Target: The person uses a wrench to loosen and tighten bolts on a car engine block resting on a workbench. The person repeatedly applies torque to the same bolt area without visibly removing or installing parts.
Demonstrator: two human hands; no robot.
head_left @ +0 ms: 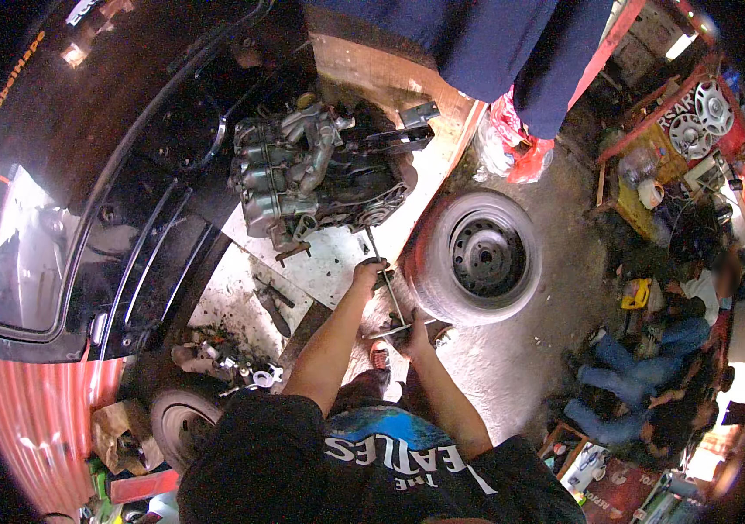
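A long metal T-handle wrench (395, 298) runs from the engine toward my body. My left hand (370, 273) is closed round its shaft, partway along. My right hand (414, 337) grips the crossbar at the near end. The far tip of the wrench reaches the near lower side of a greasy engine (302, 175); what it meets there is too small to make out. The engine lies on a pale, stained board (337, 253). Just right of my hands is a wheel with a black steel rim (487, 258).
A black vehicle body (93, 227) fills the left. Loose parts (233, 358) and another wheel (182, 424) lie at lower left. Dark blue cloth (503, 52) hangs above a red plastic bag (529, 157). At right, several people in jeans (625, 384) sit near a cluttered shelf with hubcaps (711, 109).
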